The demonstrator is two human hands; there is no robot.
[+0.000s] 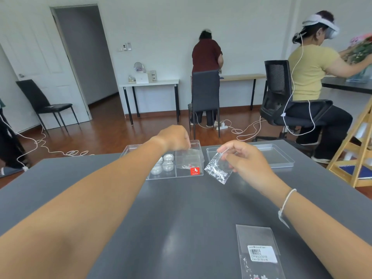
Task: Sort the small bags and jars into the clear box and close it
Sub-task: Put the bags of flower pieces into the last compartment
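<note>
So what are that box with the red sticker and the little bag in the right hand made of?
The box looks like hard clear plastic, glossy: the jars inside show through its straight, rigid walls. The little bag, pinched by the right hand, seems thin clear plastic film: it crinkles and glints.

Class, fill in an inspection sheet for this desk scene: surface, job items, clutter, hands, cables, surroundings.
Surface: dark grey table, glossy.
Job's things: clear box open at the far edge, small jars in its middle compartment, a bag in its right one; lid lying to the box's right; labelled flat bag near the front edge.
Clutter: nothing seen.
Grippers: left hand over the box, pinching a small bag above the right compartment; right hand holding a second small bag above the table.
Cables: white cords on the wooden floor.
Surroundings: other people working, black chairs, wall desks, a wooden shelf at right.
</note>
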